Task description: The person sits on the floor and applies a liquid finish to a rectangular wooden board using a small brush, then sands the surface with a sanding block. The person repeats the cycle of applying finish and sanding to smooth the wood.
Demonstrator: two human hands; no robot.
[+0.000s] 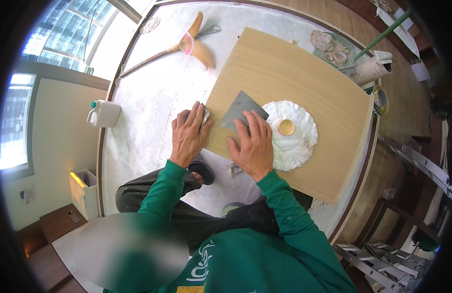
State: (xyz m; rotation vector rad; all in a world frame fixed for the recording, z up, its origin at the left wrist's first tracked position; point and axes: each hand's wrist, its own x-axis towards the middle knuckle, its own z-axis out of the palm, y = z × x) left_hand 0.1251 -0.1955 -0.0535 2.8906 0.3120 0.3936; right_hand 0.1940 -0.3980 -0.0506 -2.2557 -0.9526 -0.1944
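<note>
Head view: 1 white jug (105, 113) with a green cap sits on the floor by the wall, and 1 white bin (84, 190) stands nearer the corner; can't tell what's in it. 1 broom (187, 46) lies up top. Left hand (188, 136) rests flat on the board (294, 83) edge, fingers closed over a small grey scrap. Right hand (254, 146) has fingers spread, pressing 1 grey trowel blade (238, 111) onto the board, just beside the white plaster round (296, 141) with a small yellow cup (286, 127) in its middle.
</note>
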